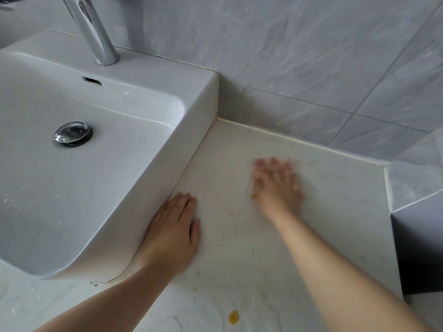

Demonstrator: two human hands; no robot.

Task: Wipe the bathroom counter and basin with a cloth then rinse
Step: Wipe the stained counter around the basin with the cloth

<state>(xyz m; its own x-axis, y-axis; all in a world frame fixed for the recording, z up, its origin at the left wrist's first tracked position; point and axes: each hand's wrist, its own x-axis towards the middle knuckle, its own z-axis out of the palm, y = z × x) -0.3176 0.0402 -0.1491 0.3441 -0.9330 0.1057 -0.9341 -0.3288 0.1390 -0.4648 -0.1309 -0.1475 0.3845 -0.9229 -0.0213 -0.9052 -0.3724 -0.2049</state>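
- Grey marbled tiles make up the wall [311,56] behind a pale, streaked counter [239,259]; a cream seam of sealant [299,140] runs where the two meet.
- Head view, left side: a white rectangular basin [203,97] sits on the counter, with a chrome faucet [93,32] rising from its back ledge, an overflow slot [92,80] below that, and a chrome drain plug [72,134] in the bowl.
- The left hand [172,233] lies palm down on the counter, fingers straight and close together, its outer edge touching the basin's side wall near the rounded front corner.
- The right hand [275,183] is further back on the counter, well apart from the left and near the wall seam. It is blurred, but the fingers read as spread wide and laid flat.
- Whether a cloth lies under that palm cannot be told through the blur.
- Thin brownish streaks mark the counter around both hands, and a small orange-brown spot [233,317] sits on it near the front edge, between the two forearms.
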